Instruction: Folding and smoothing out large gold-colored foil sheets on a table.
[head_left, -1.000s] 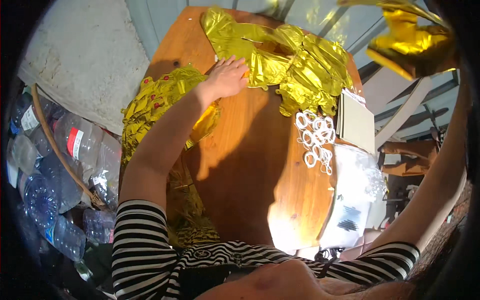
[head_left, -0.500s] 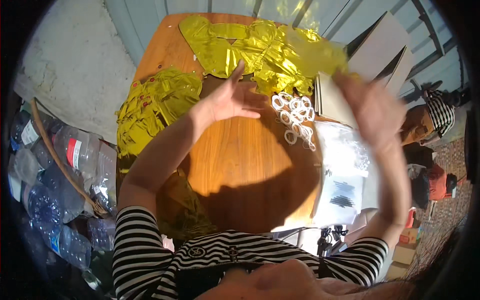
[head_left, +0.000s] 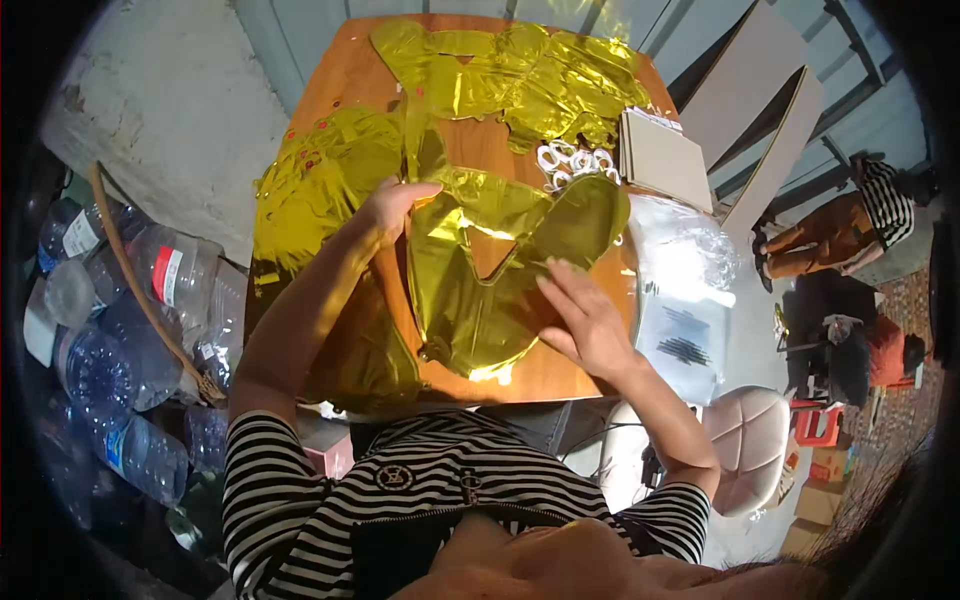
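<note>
A flat gold foil balloon (head_left: 470, 335) with a triangular opening lies across the middle of the wooden table. My left hand (head_left: 392, 208) pinches its upper left edge, the thumb on top and the other fingers partly hidden. Over the balloon's right side rests my right hand (head_left: 595, 325), palm down, its fingers stretched out. Just beyond the balloon are white rings of cord or ribbon (head_left: 570, 158), partly covered by it.
More gold foil balloons lie in a left pile (head_left: 325, 190) and along the back (head_left: 520, 85). Right of me are stacked cardboard sheets (head_left: 665, 165) and clear plastic bags (head_left: 685, 335). Plastic bottles (head_left: 100, 370) crowd the left; a chair (head_left: 745, 445) and another person (head_left: 840, 225) are at right.
A gold foil balloon has come from the far right to the middle of the table. My right hand has moved down and left onto it; my left hand has closed on its edge.
</note>
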